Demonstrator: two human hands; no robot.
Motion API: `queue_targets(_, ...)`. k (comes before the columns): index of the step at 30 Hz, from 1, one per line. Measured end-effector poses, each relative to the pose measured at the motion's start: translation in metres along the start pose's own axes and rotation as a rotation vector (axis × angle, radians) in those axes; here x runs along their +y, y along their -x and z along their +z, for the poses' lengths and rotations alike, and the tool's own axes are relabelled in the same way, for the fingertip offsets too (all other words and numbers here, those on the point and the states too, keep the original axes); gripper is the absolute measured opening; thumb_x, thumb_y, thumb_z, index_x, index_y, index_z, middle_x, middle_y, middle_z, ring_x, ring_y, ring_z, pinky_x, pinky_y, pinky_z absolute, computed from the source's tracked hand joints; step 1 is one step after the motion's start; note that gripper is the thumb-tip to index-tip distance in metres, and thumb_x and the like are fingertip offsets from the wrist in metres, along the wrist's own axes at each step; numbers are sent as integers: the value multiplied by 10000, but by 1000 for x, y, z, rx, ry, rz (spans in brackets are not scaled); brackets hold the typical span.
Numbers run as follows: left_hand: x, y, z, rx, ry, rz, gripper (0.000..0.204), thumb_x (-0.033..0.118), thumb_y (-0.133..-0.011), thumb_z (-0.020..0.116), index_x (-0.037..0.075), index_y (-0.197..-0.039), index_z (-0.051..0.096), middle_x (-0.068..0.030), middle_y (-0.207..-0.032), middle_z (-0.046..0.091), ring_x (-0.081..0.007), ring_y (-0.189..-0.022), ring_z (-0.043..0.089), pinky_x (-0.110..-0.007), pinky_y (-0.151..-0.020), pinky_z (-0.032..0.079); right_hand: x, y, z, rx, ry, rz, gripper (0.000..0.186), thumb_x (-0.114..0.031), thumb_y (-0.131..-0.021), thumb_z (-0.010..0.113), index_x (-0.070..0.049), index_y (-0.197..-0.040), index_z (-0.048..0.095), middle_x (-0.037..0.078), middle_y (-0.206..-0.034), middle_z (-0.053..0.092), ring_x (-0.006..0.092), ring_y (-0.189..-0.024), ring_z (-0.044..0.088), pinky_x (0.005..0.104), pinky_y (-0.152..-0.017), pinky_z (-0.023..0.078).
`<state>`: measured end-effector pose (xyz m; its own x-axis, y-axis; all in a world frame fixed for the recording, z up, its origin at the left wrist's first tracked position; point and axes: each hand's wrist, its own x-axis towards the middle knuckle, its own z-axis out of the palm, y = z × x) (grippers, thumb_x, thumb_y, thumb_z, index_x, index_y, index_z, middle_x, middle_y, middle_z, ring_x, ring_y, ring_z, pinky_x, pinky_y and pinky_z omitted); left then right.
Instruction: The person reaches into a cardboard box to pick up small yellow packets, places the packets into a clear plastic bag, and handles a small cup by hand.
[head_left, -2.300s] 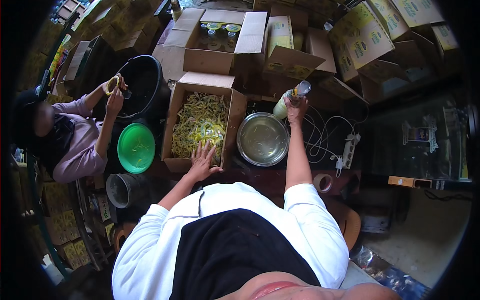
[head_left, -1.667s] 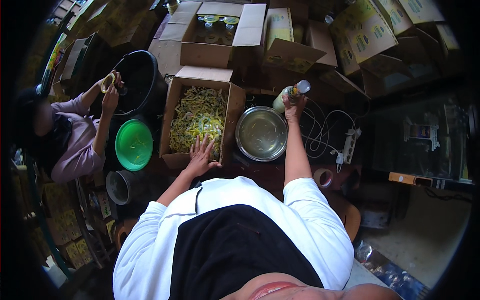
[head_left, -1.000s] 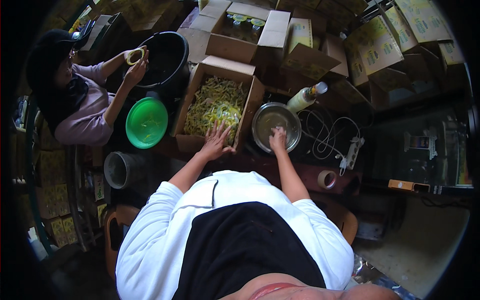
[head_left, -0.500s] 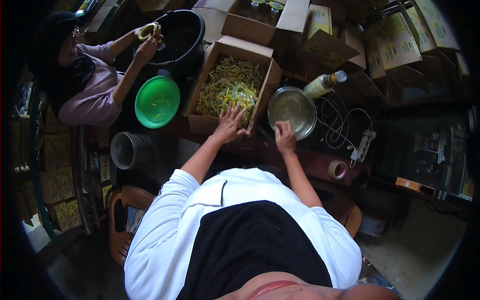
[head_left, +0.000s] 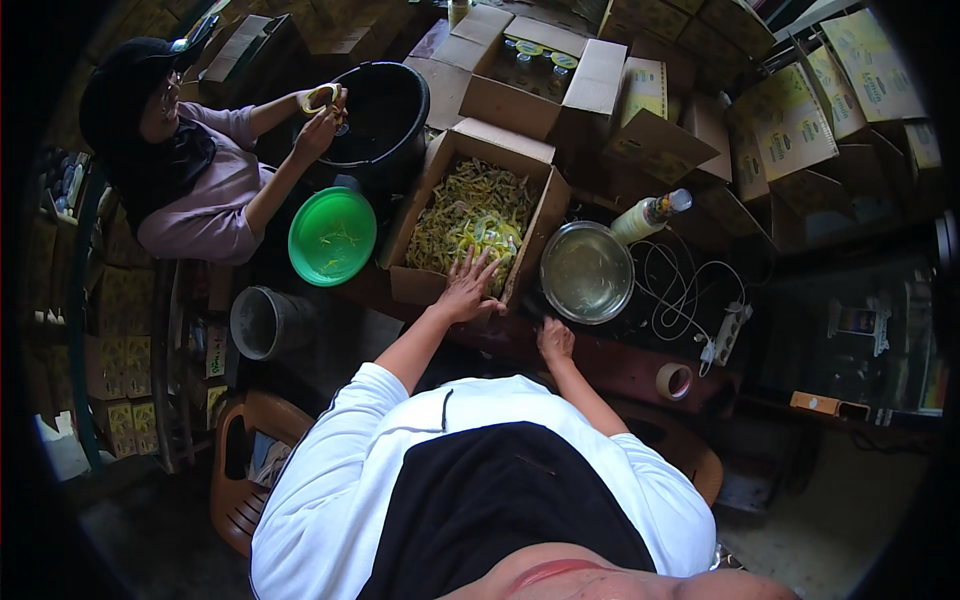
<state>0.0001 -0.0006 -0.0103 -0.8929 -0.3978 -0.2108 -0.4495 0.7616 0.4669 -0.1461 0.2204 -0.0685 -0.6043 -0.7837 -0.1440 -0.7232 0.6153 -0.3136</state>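
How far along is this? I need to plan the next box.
Done: little shows; the green bowl holds only a few strips. In hand: the left hand lies spread on the yellow strips in the cardboard box; the right hand rests by the metal bowl. Left: the box is nearly full.

our left hand (head_left: 468, 288) is stretched forward on a nearly straight bare forearm, palm down, fingers (head_left: 482, 262) spread wide and empty. our right hand (head_left: 554, 340) sits nearer our body, arm bent, fingers loosely curled downward, gripping nothing we can see.
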Motion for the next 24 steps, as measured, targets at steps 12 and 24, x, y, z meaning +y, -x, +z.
queue_targets(12,0,-1,-22,19,381,-144,698,525,-965,480,157,-1520,272,-159,-1581,229,-328,-1497,0,-580,-1159,7,-9,-2,8,10,-192,301,192,-259,-837,671,-128,-976,689,186,-868,696,396,-832,674,501,-750,532)
queue_targets(24,-26,-127,-127,470,55,82,555,41,-746,702,171,-1272,581,-11,-998,683,-251,-1001,607,-399,-924,428,-20,-3,-25,22,-424,506,135,-228,-764,721,-110,-826,697,148,-764,675,357,-767,659,460,-701,508)
